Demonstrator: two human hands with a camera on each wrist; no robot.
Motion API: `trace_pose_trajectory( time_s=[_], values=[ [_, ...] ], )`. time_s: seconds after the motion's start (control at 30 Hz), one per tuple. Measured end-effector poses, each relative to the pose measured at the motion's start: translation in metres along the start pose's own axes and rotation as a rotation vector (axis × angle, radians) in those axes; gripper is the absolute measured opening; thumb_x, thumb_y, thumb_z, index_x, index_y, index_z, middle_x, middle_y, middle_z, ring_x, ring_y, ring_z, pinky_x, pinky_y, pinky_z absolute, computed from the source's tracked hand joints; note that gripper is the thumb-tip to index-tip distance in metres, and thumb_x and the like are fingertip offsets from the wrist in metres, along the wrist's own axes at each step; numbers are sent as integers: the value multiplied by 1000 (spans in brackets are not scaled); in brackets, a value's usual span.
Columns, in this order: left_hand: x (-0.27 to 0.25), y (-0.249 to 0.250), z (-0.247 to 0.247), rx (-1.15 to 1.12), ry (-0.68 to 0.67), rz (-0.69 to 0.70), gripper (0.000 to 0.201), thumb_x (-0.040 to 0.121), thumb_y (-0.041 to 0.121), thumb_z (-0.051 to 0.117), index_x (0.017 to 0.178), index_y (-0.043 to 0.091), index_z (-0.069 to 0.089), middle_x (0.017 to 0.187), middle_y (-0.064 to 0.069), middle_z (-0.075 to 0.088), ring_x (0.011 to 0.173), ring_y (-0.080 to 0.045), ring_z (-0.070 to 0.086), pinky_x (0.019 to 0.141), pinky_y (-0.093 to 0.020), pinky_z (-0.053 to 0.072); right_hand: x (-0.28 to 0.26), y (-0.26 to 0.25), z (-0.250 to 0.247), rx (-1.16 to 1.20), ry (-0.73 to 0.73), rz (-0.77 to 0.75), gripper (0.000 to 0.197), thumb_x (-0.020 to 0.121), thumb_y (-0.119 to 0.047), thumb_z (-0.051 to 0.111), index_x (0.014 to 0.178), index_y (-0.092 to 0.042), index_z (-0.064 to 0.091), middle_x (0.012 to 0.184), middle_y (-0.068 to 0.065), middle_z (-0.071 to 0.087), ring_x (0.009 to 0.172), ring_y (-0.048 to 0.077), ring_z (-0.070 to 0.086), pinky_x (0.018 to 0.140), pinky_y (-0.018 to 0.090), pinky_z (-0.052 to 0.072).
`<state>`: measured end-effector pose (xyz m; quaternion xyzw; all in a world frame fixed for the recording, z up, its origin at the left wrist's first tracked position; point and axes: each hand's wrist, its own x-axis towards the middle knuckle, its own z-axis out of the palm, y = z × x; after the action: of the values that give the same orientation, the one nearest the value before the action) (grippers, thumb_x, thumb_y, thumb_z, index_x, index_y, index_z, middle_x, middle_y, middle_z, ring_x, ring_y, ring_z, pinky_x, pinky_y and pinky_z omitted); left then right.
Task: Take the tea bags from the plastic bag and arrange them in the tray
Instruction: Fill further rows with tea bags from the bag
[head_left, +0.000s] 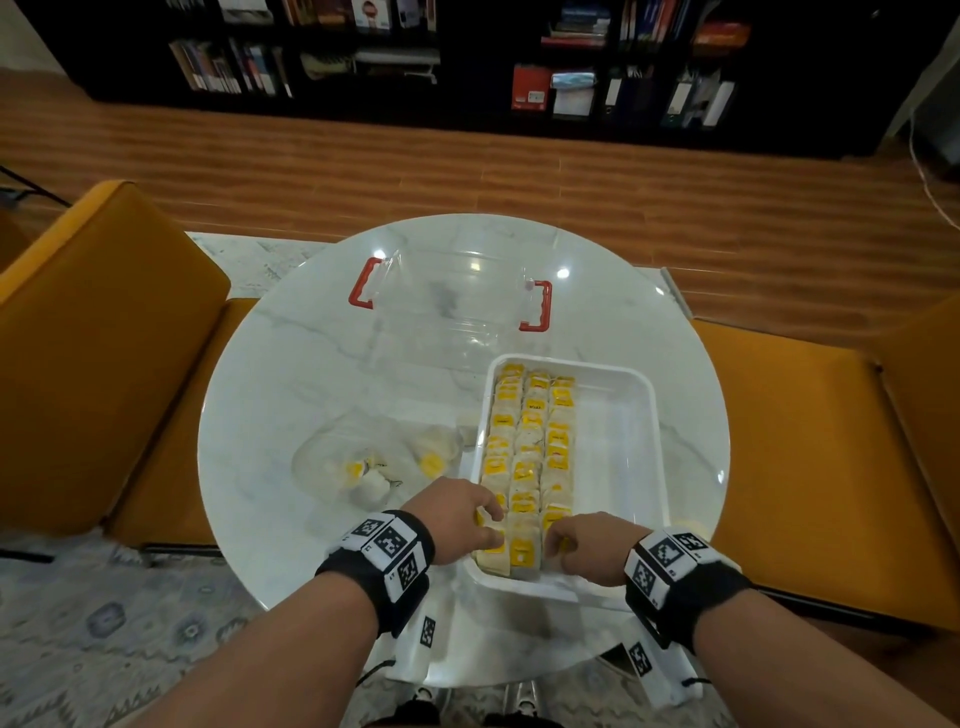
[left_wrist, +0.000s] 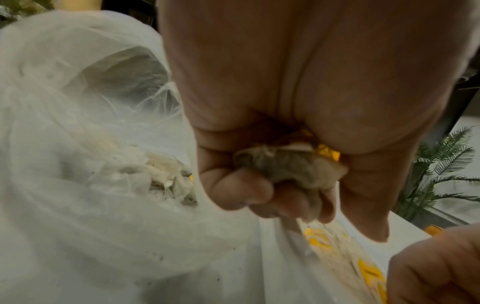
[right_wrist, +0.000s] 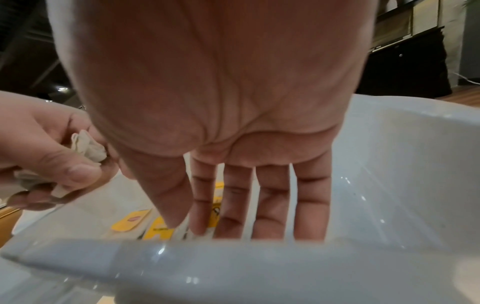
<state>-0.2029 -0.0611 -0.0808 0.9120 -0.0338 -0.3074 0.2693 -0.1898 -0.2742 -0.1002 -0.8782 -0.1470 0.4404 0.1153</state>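
A white tray (head_left: 652, 415) on the right half of the table holds several tea bags (head_left: 530, 441) with yellow tags, laid in three columns along its left side. My left hand (head_left: 485, 519) hovers at the tray's near left corner, its curled fingers (left_wrist: 239, 191) gripping a crumpled tea bag (left_wrist: 291, 170). My right hand (head_left: 558, 545) reaches into the tray's near end with straight fingers (right_wrist: 272, 205). Its thumb and index tips touch the nearest tea bags (right_wrist: 158, 230). The clear plastic bag (head_left: 353, 462) lies left of the tray with a few tea bags inside.
A clear plastic box (head_left: 452, 306) with red handles stands behind the tray on the round marble table (head_left: 291, 374). One loose tea bag (head_left: 467, 421) lies by the tray's left rim. Orange chairs (head_left: 93, 338) flank the table. The tray's right half (right_wrist: 402, 164) is bare.
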Motion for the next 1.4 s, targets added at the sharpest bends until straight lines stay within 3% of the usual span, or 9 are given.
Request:
trace_pose_trajectory(
  time_s=[0.23, 0.33, 0.43, 0.57, 0.7, 0.8, 0.97, 1.23, 1.4],
  values=[
    [1, -2, -3, -131, 34, 15, 20, 81, 40, 75, 95, 27, 70, 86, 11, 60, 75, -6, 58, 67, -19, 46, -1, -3, 0, -9, 58, -21, 24, 89, -27, 52, 112, -25, 59, 117, -1, 61, 103, 18, 56, 82, 23, 40],
    [-4, -6, -15, -761, 54, -89, 24, 81, 37, 77, 85, 16, 65, 67, 0, 58, 55, -12, 52, 47, -23, 39, -8, -11, -14, 37, 188, -51, 20, 90, -29, 53, 105, -23, 64, 107, -2, 64, 90, 12, 53, 79, 22, 41],
    [-12, -9, -31, -1357, 4, -184, 43, 88, 54, 59, 94, 12, 59, 73, -5, 56, 58, -18, 53, 49, -26, 41, -17, -34, -33, 145, 394, -138, 15, 91, -31, 55, 97, -23, 66, 86, -8, 60, 78, 9, 53, 70, 21, 41],
    [-20, -10, -45, -1622, -76, -189, 72, 85, 75, 39, 101, 7, 59, 82, -13, 60, 63, -27, 57, 54, -32, 48, -23, -73, -48, 337, 583, -305, 8, 90, -32, 61, 88, -28, 67, 75, -8, 63, 63, 1, 52, 62, 18, 43],
    [-26, -12, -51, -1642, -169, -99, 82, 86, 77, 29, 116, 6, 56, 96, -15, 61, 68, -28, 56, 57, -33, 48, -15, -100, -53, 285, 706, -420, 11, 90, -35, 62, 97, -30, 68, 77, -13, 58, 76, -2, 50, 69, 15, 36],
    [-31, -11, -55, -1558, -196, -73, 84, 88, 76, 22, 117, 6, 60, 87, -14, 60, 69, -28, 56, 57, -32, 47, -9, -114, -55, 270, 724, -387, 21, 89, -38, 61, 107, -27, 66, 86, -12, 59, 87, 5, 53, 76, 21, 37],
    [-33, -14, -61, -1504, -189, -59, 81, 88, 77, 21, 108, 11, 63, 79, -15, 57, 68, -27, 55, 55, -30, 46, -11, -129, -62, 287, 709, -433, 5, 87, -25, 64, 89, -23, 68, 87, -9, 57, 79, 1, 51, 70, 16, 34],
    [-30, -28, -58, -1449, -31, -219, 76, 83, 83, 28, 79, 14, 60, 69, -3, 54, 53, -19, 48, 47, -21, 29, -27, -136, -78, 415, 712, -535, 10, 91, -24, 62, 86, -32, 62, 76, -11, 56, 71, -5, 49, 63, 7, 35],
    [-30, -28, -62, -1428, 218, -105, 63, 89, 71, 38, 92, 13, 62, 70, -1, 53, 52, -17, 45, 46, -22, 26, -36, -127, -84, 414, 738, -531, 15, 90, -24, 63, 84, -38, 61, 86, -13, 57, 72, -5, 48, 65, 7, 36]
  ],
)
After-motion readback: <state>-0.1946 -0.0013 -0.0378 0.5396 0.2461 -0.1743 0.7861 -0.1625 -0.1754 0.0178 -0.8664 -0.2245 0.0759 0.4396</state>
